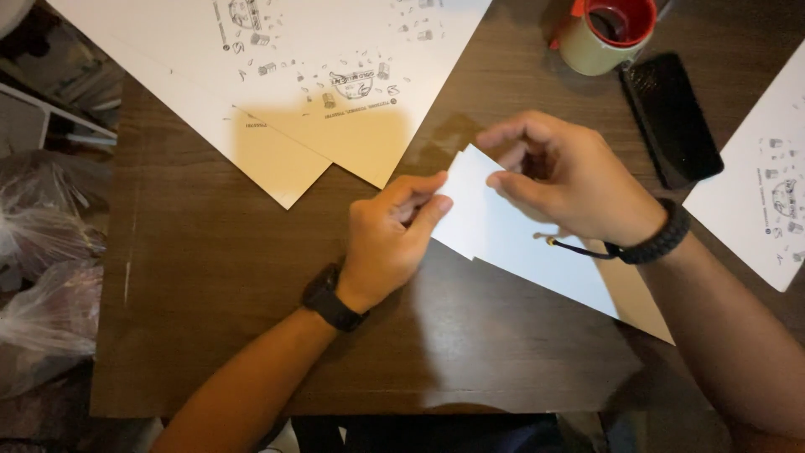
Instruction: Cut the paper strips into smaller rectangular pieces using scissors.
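Forearms come up from the bottom edge onto a dark wooden table (251, 335). The left hand (387, 243), with a black watch (331, 300) on its wrist, pinches the near left edge of a folded white sheet of paper (503, 235) between thumb and fingers. The right hand (570, 180), wearing a black braided bracelet (658, 239) with a loose cord end, grips the same paper from the other side — thumb pressed against the top fold, fingers curled over it. Both hands are closed on the paper, which sits at the middle of the table, its upper corner lifted between the hands while its long lower part trails flat toward the right under the right wrist.

Beyond the hands, large white sheets (335, 75) printed with small grey drawings lie overlapping across the far left and middle of the table, their corners pointing toward the person; their near parts look tan in the light. Another printed sheet (763, 193) lies at the right edge. Just past the right hand, a black phone (671, 117) lies flat, and behind it stands a roll of tape (608, 33) — olive outside with a red rim. Off the table to the left, clear plastic bags (42, 277) are heaped on the floor.
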